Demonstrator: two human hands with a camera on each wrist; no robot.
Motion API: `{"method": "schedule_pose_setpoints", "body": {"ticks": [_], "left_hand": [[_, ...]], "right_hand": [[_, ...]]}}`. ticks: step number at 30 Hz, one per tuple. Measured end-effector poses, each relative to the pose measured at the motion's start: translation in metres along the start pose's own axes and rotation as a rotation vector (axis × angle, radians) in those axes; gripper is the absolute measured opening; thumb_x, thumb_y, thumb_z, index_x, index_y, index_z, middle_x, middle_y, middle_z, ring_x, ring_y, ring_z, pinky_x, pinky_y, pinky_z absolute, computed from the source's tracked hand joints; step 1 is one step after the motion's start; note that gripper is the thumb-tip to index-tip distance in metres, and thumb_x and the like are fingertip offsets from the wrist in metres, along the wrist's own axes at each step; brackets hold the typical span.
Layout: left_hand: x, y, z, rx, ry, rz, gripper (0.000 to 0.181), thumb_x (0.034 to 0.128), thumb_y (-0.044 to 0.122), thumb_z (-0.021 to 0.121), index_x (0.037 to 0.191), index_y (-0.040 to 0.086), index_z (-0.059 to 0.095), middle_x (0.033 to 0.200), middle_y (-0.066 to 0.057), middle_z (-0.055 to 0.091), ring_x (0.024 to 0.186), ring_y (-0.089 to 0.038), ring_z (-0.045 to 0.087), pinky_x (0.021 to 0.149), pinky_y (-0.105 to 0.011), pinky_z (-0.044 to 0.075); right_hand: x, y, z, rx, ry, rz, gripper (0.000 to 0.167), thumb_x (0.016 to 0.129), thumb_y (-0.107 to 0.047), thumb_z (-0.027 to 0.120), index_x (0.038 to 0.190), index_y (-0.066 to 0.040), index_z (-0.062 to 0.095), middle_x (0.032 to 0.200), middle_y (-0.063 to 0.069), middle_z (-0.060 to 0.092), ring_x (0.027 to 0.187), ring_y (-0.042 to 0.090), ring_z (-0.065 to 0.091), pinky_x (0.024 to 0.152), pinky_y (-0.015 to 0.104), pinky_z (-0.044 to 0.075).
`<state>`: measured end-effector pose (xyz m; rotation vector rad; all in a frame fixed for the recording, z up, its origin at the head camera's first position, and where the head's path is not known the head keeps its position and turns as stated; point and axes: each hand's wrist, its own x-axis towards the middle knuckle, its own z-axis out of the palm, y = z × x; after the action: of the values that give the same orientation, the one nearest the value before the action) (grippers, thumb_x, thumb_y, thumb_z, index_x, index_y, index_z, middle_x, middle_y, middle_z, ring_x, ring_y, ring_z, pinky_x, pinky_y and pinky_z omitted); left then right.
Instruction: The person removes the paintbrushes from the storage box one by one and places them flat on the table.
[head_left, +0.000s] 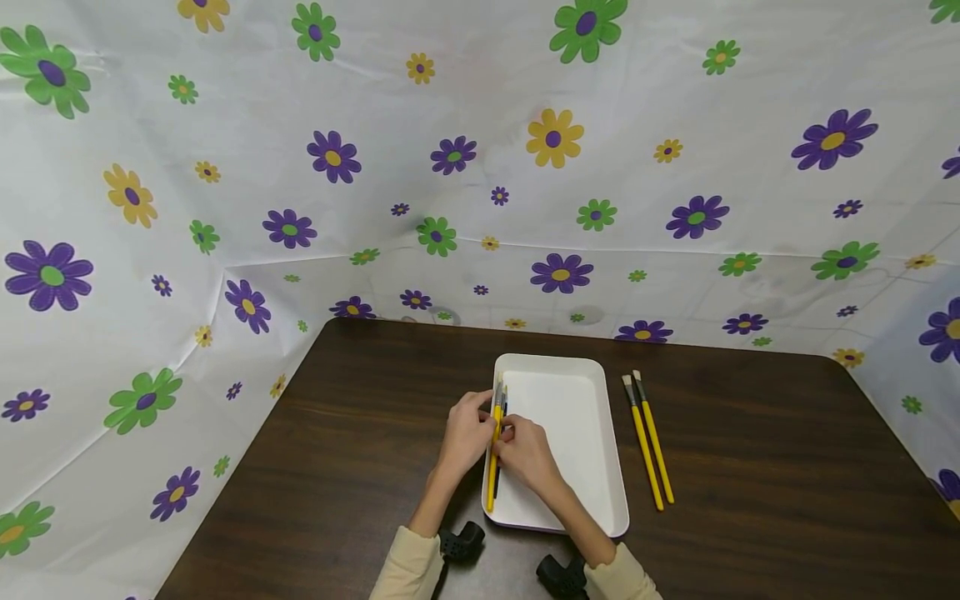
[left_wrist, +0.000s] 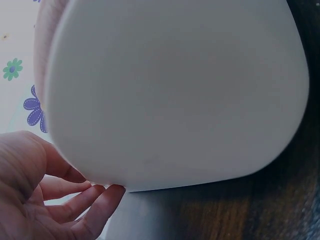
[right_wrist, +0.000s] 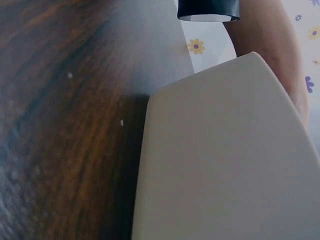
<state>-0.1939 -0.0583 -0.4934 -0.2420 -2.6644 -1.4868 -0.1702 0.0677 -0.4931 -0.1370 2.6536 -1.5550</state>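
Note:
In the head view, a yellow-handled brush (head_left: 492,479) stands along the left side of a white tray (head_left: 566,433), bristles towards the far end, with a darker thin tool (head_left: 505,404) beside it. My left hand (head_left: 463,432) bends over the tray's left rim and pinches the yellow brush. From the other side my right hand (head_left: 529,455) pinches at the same brush with curled fingers. The left wrist view has a hand (left_wrist: 55,190) with fingertips at the edge of the pale tray (left_wrist: 180,100); no brush shows there. The tray's pale surface (right_wrist: 225,155) fills much of the right wrist view.
Two more yellow-handled brushes (head_left: 642,442) (head_left: 655,437) lie side by side on the dark wooden table (head_left: 757,442), right of the tray. A flowered white cloth (head_left: 465,100) hangs behind the table and at both sides. Black wrist mounts (head_left: 462,542) hang near the tray's front edge.

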Motion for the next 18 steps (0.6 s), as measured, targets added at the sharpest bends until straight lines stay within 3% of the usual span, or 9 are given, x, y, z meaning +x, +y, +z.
{"method": "schedule_pose_setpoints", "body": {"ticks": [8, 18], "left_hand": [[-0.0015, 0.0011, 0.0001, -0.016, 0.019, 0.027, 0.043, 0.0887, -0.008, 0.06, 0.131, -0.009, 0.066, 0.12, -0.022, 0.065, 0.091, -0.031, 0.071, 0.073, -0.039, 0.061], [-0.0015, 0.0016, 0.0001, -0.003, 0.015, 0.015, 0.043, 0.0887, -0.008, 0.061, 0.131, -0.008, 0.066, 0.123, -0.022, 0.065, 0.092, -0.031, 0.071, 0.074, -0.04, 0.061]], "right_hand": [[0.0001, 0.0019, -0.0007, -0.017, 0.026, -0.055, 0.036, 0.08, 0.008, 0.065, 0.115, 0.018, 0.065, 0.074, 0.008, 0.066, 0.053, 0.011, 0.059, 0.051, 0.025, 0.05], [0.0005, 0.0017, -0.0023, -0.009, 0.024, -0.021, 0.037, 0.082, 0.009, 0.067, 0.118, 0.016, 0.064, 0.075, 0.007, 0.064, 0.053, 0.012, 0.059, 0.051, 0.027, 0.051]]}}
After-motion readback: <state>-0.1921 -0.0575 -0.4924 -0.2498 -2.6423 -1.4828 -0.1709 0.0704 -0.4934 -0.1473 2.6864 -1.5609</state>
